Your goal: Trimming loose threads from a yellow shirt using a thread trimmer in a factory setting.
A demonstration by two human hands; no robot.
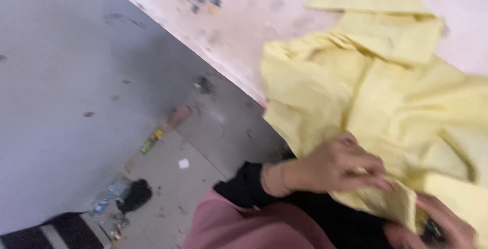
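Nearest to me, at the bottom right, my right hand [439,223] is closed on a fold of the yellow cloth [386,101], fingers curled around its near edge, though blur hides exactly how tight. Just left of it my left hand [338,167] lies on the same cloth, fingers together and bent down over the fabric, pinching a bunched bit near the right hand; a pink sleeve [254,226] and black cuff [244,185] run back from its wrist. The cloth spreads away from both hands, far and to the right, its long run going from my fingers up toward the far edge of the pale pink table [244,20], where a flat folded part lies. Left of the table the grey floor [61,101] drops away, with scattered litter [114,203] and a dark rag.
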